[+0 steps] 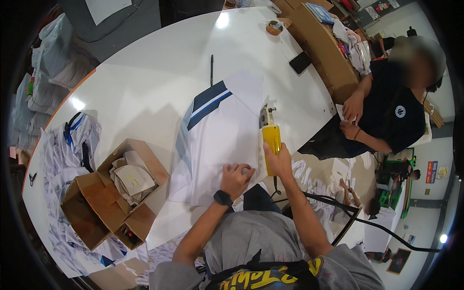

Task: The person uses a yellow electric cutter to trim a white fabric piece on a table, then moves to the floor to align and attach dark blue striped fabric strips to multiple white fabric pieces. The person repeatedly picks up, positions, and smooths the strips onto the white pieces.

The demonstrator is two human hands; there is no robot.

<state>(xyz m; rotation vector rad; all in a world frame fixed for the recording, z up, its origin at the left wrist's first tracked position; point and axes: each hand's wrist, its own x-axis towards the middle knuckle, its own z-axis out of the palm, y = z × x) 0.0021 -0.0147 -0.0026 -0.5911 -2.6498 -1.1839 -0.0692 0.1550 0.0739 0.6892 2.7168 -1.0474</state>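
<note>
Near an open carton point(99, 191), the left hand point(235, 180), grip unclear, touches panels point(220, 140); right hand point(280, 162) grips a cutter point(271, 140).

We see bright glare spots on the glossy white table point(145, 77); soft shadows fall beside the open brown cardboard box point(99, 189); edges bend into black corners.

Cutter point(272, 138): handle partly covered by the right hand point(279, 161); blade too small for me to make out.
Left hand point(235, 180): whatever lies under its palm, I can't see.
Box point(99, 187): small thing point(129, 235) at its near end, too dark to tell.
Co-worker point(392, 104): face blurred.
Shirt point(253, 234): cut off at the near edge.
</note>
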